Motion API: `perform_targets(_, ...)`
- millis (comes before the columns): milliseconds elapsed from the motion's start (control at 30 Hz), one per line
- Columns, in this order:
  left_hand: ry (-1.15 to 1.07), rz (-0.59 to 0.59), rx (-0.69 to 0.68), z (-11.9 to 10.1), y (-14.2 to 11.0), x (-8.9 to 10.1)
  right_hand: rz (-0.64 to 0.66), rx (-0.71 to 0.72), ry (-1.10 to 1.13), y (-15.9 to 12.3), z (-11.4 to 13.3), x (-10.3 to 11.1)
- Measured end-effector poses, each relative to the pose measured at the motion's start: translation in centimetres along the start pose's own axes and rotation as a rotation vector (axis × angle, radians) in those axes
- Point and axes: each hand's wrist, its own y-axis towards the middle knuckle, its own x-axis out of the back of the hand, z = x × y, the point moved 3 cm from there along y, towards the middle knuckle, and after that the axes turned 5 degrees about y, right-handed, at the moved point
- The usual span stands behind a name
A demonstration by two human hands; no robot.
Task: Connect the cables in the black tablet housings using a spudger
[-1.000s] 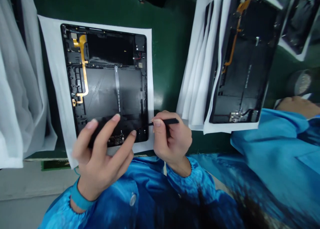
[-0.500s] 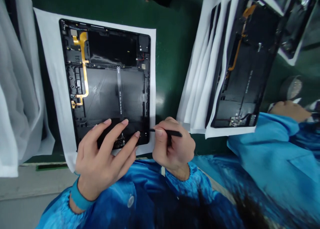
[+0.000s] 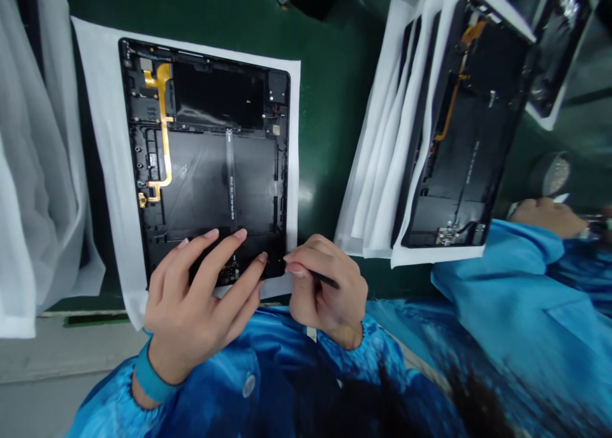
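The rim of the open black casing [image 3: 201, 170] could be getting scratched if the slim black tool [image 3: 326, 280] were being pushed too hard or slipping; the small circuit board [image 3: 230, 272] could be getting strained if too much weight were being put on it by the left hand [image 3: 198, 304]. The left fingers are being held spread, and the casing's near part is apparently being touched. By the right hand [image 3: 331, 298], the tool is being pinched between thumb and fingertips beside the near right corner; its tip is being hidden, so contact cannot be told. Farther off, the orange ribbon [image 3: 166, 145] is being left exposed, with the casing being carried by a white sheet [image 3: 102, 138] on the desk [image 3: 325, 138]
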Motion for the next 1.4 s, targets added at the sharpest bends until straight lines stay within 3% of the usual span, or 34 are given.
perform_targets(533, 0.001, 0.025, 0.01, 0.04, -0.24, -0.01, -0.055, -0.046, 0.01, -0.24, 0.1, -0.17)
perform_targets(733, 0.004, -0.054, -0.071, 0.3, -0.23, -0.17, -0.075, -0.033, -0.009, -0.29, 0.08, -0.16)
perform_targets(900, -0.001, -0.052, -0.064, 0.41, -0.28, -0.25, -0.085, -0.068, 0.004, -0.39, -0.17, -0.03)
perform_targets(1133, -0.006, -0.055, -0.065, 0.3, -0.22, -0.23, -0.105, -0.005, -0.042, -0.4, 0.08, -0.15)
perform_targets(1400, -0.025, -0.08, -0.093, 0.38, 0.04, 0.02, -0.109, -0.084, 0.088, -0.39, -0.33, 0.09)
